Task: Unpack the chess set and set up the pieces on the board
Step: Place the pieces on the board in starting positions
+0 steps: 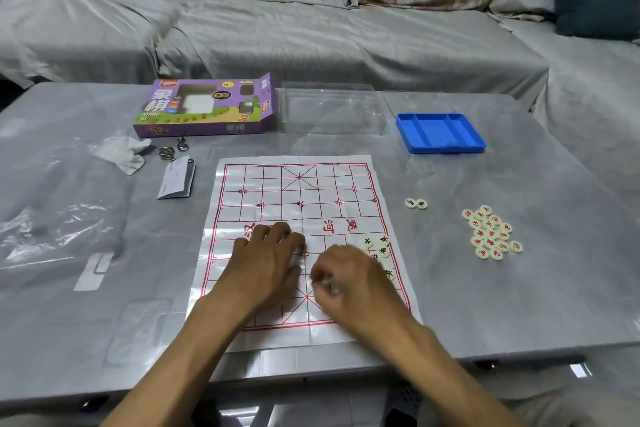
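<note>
Both hands work low over the near half of the board (pixel 298 204), a creased white sheet printed with a red grid, lying flat on the grey table (pixel 519 288). Left hand (pixel 266 260) rests palm down, fingers straight and slightly spread on the sheet. Right hand (pixel 353 281) is blurred, fingers curled; whether it pinches a piece, I cannot tell. Black-lettered pieces (pixel 379 248), cream discs, sit just beyond it. Red-lettered pieces (pixel 491 234) cluster off the board to the right, two more discs (pixel 416 204) apart.
</note>
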The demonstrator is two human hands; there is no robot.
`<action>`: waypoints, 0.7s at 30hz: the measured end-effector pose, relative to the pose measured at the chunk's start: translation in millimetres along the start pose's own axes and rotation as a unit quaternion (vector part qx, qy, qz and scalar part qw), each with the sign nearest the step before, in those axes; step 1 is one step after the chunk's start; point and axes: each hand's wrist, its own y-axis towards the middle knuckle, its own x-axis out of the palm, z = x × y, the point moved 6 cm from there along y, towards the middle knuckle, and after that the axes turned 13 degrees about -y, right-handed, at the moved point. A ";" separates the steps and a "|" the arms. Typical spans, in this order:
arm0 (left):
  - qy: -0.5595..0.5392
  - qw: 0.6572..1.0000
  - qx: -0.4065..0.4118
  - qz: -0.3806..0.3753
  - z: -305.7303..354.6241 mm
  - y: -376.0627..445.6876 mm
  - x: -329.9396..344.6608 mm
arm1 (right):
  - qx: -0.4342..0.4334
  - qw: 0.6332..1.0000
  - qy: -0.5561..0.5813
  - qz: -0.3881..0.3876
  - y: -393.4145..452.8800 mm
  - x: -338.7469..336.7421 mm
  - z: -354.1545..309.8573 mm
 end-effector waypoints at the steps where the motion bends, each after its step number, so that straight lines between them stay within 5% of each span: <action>1: -0.001 1.000 -0.002 -0.001 -0.9 0.3 0.1 | -0.035 0.999 -0.029 -0.025 -5.5 11.0 -10.0; 6: -0.006 1.000 0.005 -0.002 -1.8 -1.3 1.7 | -0.056 0.998 -0.023 -0.010 -1.2 5.9 0.8; 10: -0.014 1.000 0.015 0.013 -0.8 -2.3 0.0 | 0.110 0.987 -0.017 0.115 19.1 -34.2 80.3; 14: -0.005 1.000 0.017 0.014 -2.1 -2.3 1.2 | 0.290 0.952 -0.095 -0.016 19.5 -30.4 157.1; 17: -0.012 0.999 0.023 0.017 -3.2 -3.1 0.3 | 0.248 0.955 -0.150 -0.064 21.3 -17.8 166.9; 21: -0.007 0.999 0.027 0.018 -3.2 -2.1 0.2 | 0.224 0.962 -0.152 -0.015 23.9 -19.8 170.5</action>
